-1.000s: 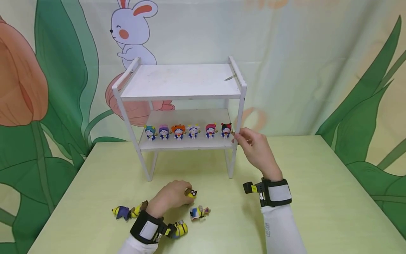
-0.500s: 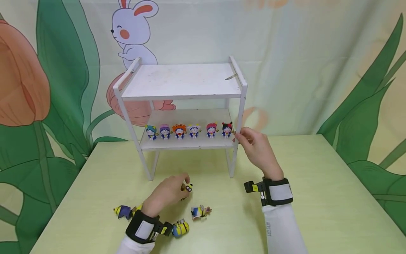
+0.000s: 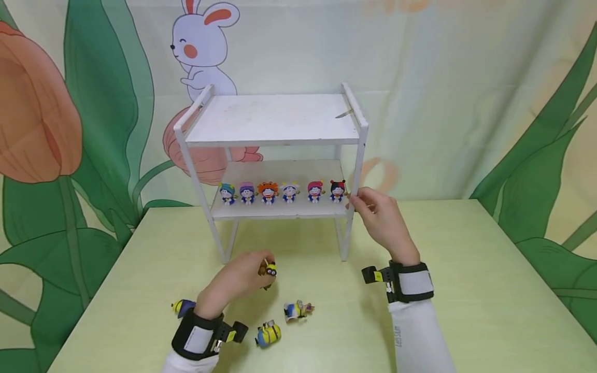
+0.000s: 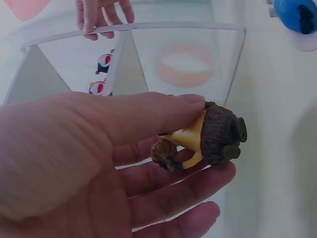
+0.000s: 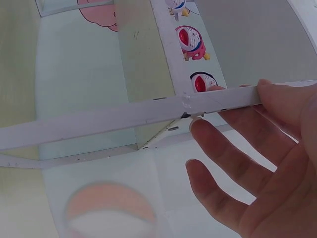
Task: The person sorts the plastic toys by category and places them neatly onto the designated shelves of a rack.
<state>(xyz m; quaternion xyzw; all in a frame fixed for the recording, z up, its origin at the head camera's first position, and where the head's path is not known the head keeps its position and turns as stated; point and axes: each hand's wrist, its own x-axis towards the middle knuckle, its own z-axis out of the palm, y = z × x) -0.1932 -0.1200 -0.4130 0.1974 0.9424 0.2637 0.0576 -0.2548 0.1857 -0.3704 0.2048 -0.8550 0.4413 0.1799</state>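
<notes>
My left hand [image 3: 235, 282] pinches a small yellow Minion figurine [image 3: 271, 269] between thumb and fingers, just above the table in front of the shelf. The left wrist view shows the figurine's dark brown skirt [image 4: 218, 134] and feet pointing away from the palm. At the white two-tier shelf [image 3: 275, 119], my right hand [image 3: 384, 223] grips the front right post [image 5: 119, 116], thumb on one side and fingers on the other. Several Doraemon figurines with different hats, including an orange one [image 3: 268, 194] and a black-and-red one [image 3: 337, 191], sit in a row on the lower tier.
On the pale green table [image 3: 448, 248] lie a blue-and-yellow Minion [image 3: 268, 334], another Minion with a small pinkish item [image 3: 296, 310], and a purple-clad one [image 3: 183, 306] partly behind my left wrist. A printed curtain [image 3: 443, 103] hangs behind the shelf.
My left hand has moved left and slightly farther from me with the Minion figurine, which is now turned more upright. My right hand stays on the post. The head view has shifted slightly.
</notes>
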